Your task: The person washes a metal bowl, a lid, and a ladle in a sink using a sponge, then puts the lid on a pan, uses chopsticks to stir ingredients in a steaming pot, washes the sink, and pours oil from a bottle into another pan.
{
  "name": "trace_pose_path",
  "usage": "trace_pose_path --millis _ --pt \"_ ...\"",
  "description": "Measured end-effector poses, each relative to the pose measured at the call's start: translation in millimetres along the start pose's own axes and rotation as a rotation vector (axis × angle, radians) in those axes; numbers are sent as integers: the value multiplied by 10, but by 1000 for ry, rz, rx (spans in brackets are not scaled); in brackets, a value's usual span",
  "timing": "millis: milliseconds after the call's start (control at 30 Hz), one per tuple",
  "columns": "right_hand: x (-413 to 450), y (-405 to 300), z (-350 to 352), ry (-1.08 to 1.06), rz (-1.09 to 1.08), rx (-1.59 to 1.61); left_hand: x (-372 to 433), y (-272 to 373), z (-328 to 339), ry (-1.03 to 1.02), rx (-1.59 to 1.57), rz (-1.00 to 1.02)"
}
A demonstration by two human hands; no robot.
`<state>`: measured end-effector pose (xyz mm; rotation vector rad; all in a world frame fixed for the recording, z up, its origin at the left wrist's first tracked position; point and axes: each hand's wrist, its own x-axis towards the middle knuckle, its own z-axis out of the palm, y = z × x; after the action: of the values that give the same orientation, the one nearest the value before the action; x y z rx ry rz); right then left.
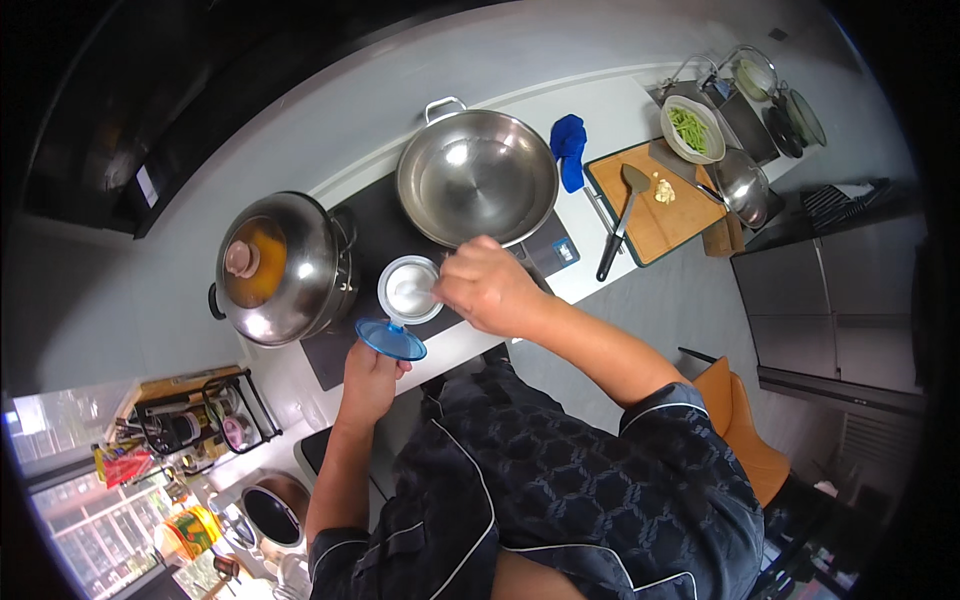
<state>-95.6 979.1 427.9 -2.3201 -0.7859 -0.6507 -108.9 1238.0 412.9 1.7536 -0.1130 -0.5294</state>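
Note:
My left hand (371,379) grips a small round canister (410,289) near its raised blue lid (391,340). Inside the canister is white granular stuff. With my right hand (486,289) I pinch what looks like the handle of a small clear spoon (412,292), its bowl over the white contents. Just beyond my right hand stands a large steel wok (478,176) on the black cooktop (367,210), with what looks like a little clear liquid in it. A big lidded steel pot (281,266) is left of the canister.
Right of the wok lie a blue cloth (570,150) and a wooden cutting board (660,217) with a spatula (625,221), a cleaver (679,165) and chopped garlic (664,191). A bowl of green beans (691,129) stands near the sink. A condiment rack (240,412) is at the left.

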Motion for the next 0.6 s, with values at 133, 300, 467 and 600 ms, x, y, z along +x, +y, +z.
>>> trace_pose_path --millis 133,300,467,600 --pt "-76 -42 -91 -3 -14 -16 27 18 13 -1 83 25" --pt "-111 -42 -127 65 -70 -180 65 1 -26 -91 127 17" --pt "-107 -108 -136 56 -63 -236 37 -54 -35 -68 245 97" --pt "-141 -137 -109 -62 -76 -243 10 -78 -9 -12 308 165"
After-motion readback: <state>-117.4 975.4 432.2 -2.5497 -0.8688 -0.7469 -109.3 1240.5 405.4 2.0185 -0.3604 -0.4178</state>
